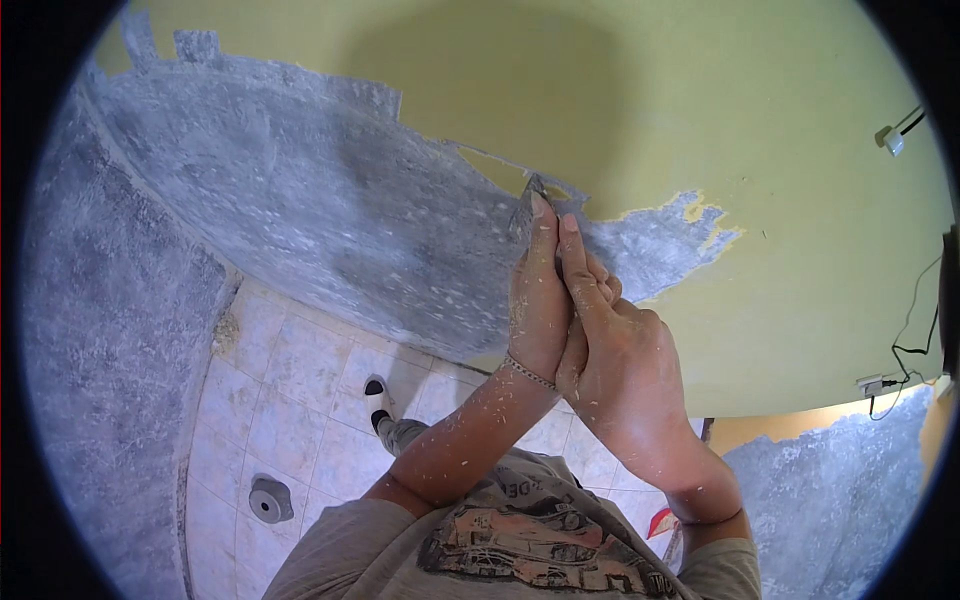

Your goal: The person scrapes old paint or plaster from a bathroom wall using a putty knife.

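A scraper (521, 216) with a dark flat blade is pressed to the wall, its tip at the border between yellow-green paint (760, 130) and bare grey plaster (430, 240). My left hand (538, 305) is closed around it, thumb or finger stretched toward the blade. Against it, my right hand (635, 365) is closed too, with its index finger pointing up along the tool. The handle is hidden between my palms. Pale paint flakes cling to both hands and forearms. Just above the blade, a thin strip of paint (490, 168) still sits on the grey.
At the right hang a plug with a cable (893, 142) and a socket with loose wires (876, 384). Below me is a pale tiled floor (275, 370) with a grey round-centred object (270, 500) on it. Another grey wall (110, 300) stands at the left.
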`<move>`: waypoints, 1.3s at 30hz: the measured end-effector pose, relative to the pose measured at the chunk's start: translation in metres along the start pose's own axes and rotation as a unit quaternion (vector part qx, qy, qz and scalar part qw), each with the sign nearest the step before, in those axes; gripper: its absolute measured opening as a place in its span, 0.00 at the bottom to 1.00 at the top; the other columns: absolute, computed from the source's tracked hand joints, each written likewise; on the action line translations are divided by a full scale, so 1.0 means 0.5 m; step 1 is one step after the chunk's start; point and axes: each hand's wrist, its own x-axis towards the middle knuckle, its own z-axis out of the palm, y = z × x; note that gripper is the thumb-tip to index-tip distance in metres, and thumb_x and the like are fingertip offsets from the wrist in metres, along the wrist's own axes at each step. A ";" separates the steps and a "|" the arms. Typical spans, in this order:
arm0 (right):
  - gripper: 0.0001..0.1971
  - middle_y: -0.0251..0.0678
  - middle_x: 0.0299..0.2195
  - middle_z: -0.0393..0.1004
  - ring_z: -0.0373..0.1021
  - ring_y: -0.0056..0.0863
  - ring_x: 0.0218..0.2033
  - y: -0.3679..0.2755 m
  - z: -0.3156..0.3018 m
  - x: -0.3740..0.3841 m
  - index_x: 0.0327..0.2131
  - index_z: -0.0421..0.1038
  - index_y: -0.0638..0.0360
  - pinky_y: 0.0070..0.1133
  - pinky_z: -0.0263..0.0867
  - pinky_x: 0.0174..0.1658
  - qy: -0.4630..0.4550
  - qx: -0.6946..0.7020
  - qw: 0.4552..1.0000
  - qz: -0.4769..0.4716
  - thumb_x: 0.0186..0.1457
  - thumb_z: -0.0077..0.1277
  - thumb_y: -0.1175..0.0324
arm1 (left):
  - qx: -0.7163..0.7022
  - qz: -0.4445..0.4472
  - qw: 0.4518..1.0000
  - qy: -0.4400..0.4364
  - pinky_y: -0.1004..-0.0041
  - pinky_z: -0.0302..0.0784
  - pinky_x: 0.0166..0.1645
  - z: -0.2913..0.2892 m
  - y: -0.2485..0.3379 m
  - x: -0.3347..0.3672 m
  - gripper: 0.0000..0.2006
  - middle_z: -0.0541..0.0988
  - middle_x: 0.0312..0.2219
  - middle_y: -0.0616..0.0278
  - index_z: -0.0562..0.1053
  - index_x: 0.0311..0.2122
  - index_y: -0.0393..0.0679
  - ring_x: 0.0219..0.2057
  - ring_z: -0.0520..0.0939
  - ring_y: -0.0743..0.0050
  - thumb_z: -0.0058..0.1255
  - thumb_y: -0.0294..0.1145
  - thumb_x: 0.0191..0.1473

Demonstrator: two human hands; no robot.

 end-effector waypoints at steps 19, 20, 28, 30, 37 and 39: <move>0.30 0.56 0.25 0.75 0.73 0.54 0.24 -0.015 0.021 0.020 0.63 0.62 0.65 0.42 0.70 0.30 -0.014 -0.024 1.000 -0.001 0.54 0.46 0.78 | 0.001 0.034 0.999 -0.018 0.73 0.71 0.24 -0.017 0.025 0.026 0.21 0.68 0.15 0.68 0.68 0.35 0.50 0.17 0.71 0.76 0.44 0.58 0.67; 0.30 0.56 0.25 0.75 0.73 0.54 0.23 -0.013 0.020 0.019 0.63 0.62 0.65 0.41 0.70 0.30 -0.009 -0.014 1.000 0.000 0.55 0.46 0.78 | 0.001 0.035 0.999 -0.018 0.73 0.71 0.24 -0.022 0.030 0.026 0.21 0.68 0.15 0.68 0.68 0.35 0.50 0.17 0.71 0.76 0.44 0.58 0.67; 0.31 0.57 0.24 0.74 0.73 0.54 0.23 -0.018 0.045 0.036 0.64 0.61 0.63 0.41 0.69 0.29 0.033 0.009 0.999 -0.027 0.55 0.46 0.77 | 0.002 0.044 0.998 -0.035 0.73 0.72 0.24 -0.035 0.041 0.029 0.23 0.68 0.15 0.68 0.68 0.34 0.50 0.16 0.71 0.77 0.47 0.61 0.64; 0.31 0.57 0.24 0.74 0.73 0.54 0.24 -0.020 0.038 0.041 0.64 0.60 0.63 0.42 0.69 0.29 0.061 0.006 0.997 -0.044 0.55 0.46 0.77 | 0.005 0.043 0.998 -0.046 0.74 0.72 0.23 -0.029 0.050 0.032 0.23 0.68 0.15 0.68 0.68 0.33 0.50 0.16 0.71 0.77 0.46 0.62 0.64; 0.33 0.58 0.28 0.76 0.74 0.55 0.26 -0.036 0.046 0.044 0.65 0.57 0.65 0.42 0.70 0.31 0.042 -0.006 0.998 -0.039 0.54 0.46 0.76 | -0.015 0.013 0.996 -0.084 0.74 0.72 0.24 -0.038 0.083 0.035 0.26 0.69 0.14 0.66 0.69 0.28 0.49 0.15 0.71 0.75 0.42 0.63 0.65; 0.33 0.58 0.28 0.76 0.74 0.55 0.26 -0.045 0.054 0.039 0.66 0.56 0.65 0.42 0.70 0.31 0.044 -0.009 0.997 -0.055 0.54 0.46 0.76 | 0.034 0.036 0.997 -0.056 0.74 0.72 0.23 -0.046 0.062 0.024 0.26 0.69 0.14 0.66 0.69 0.29 0.49 0.15 0.72 0.75 0.42 0.63 0.65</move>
